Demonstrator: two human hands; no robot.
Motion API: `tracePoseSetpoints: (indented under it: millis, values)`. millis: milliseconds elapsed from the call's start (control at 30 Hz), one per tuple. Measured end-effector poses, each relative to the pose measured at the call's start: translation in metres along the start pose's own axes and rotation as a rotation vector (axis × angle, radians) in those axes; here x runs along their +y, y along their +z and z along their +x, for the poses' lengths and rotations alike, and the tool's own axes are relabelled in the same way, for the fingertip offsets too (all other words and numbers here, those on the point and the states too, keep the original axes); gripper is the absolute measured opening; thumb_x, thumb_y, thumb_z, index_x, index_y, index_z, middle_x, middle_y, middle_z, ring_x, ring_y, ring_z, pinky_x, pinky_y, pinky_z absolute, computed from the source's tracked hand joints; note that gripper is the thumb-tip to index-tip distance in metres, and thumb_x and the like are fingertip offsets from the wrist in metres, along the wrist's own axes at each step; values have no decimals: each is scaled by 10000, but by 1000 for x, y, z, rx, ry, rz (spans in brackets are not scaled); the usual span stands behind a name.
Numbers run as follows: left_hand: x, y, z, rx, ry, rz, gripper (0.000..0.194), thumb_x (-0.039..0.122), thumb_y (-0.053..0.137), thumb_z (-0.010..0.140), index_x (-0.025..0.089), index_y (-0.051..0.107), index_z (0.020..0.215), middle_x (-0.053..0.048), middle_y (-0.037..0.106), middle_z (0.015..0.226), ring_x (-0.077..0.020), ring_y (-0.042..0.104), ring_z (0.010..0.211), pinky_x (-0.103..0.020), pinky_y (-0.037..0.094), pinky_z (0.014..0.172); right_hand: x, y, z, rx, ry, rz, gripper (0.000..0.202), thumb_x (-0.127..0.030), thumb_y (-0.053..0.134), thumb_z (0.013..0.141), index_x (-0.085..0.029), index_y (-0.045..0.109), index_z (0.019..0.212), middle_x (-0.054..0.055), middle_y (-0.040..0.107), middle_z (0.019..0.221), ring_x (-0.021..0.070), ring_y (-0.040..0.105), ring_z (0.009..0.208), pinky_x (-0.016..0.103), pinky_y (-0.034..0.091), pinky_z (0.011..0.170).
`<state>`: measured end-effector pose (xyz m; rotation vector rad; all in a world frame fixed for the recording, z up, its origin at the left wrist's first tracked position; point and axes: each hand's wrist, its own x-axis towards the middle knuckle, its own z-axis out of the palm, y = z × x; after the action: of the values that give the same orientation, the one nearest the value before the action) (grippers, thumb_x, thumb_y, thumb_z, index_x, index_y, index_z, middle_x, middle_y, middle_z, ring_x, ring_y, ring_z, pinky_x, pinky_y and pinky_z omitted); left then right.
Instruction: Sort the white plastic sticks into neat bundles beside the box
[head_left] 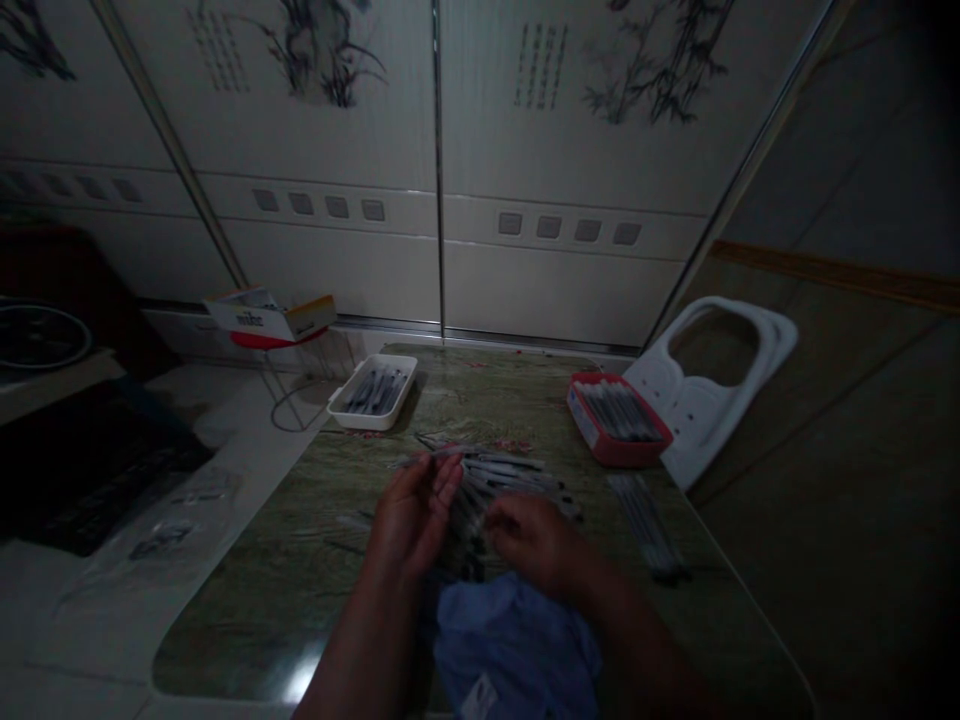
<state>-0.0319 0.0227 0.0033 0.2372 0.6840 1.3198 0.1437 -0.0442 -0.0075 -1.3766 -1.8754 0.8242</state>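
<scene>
Left hand: grip loose, fingers extended and slightly parted, palm partly turned up at the left side of the pen pile. Right hand: fingers curled in, low over the pile's near right part; can't tell if a pen is pinched there. Hands apart, facing each other.

Pile sits mid-counter, pens loosely fanned, some dark ends showing at right and near side. Blue cloth at the near edge, between the forearms. Right of the pile, a bundle of pens lies roughly side by side, dark ends nearest the person. Beyond it, red box, filled with pens. Far left on the counter, white tray, also holding pens.

Past the counter: white chair at right, open printed carton on a red stool at left, painted panel doors behind. Dim light.
</scene>
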Motion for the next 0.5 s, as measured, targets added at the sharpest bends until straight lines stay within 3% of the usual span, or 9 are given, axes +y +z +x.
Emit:
tracePoseSetpoints:
  millis: [200, 500]
  values:
    - [-7, 0, 0, -5, 14, 20, 104, 30, 611, 837, 132, 598, 833, -133, 749, 931, -223, 750, 909, -318, 614, 812, -8, 14, -2, -123, -36, -265, 96, -137, 588, 843, -199, 661, 840, 21, 633, 873, 160, 580, 810, 258, 359, 694]
    - [-11, -1, -1, -27, 18, 36, 108, 44, 621, 845, 145, 591, 866, -127, 752, 960, -237, 750, 936, -329, 610, 834, -6, 14, -3, -80, 8, -292, 100, -106, 600, 779, -198, 616, 814, 20, 626, 863, 166, 578, 785, 264, 345, 665]
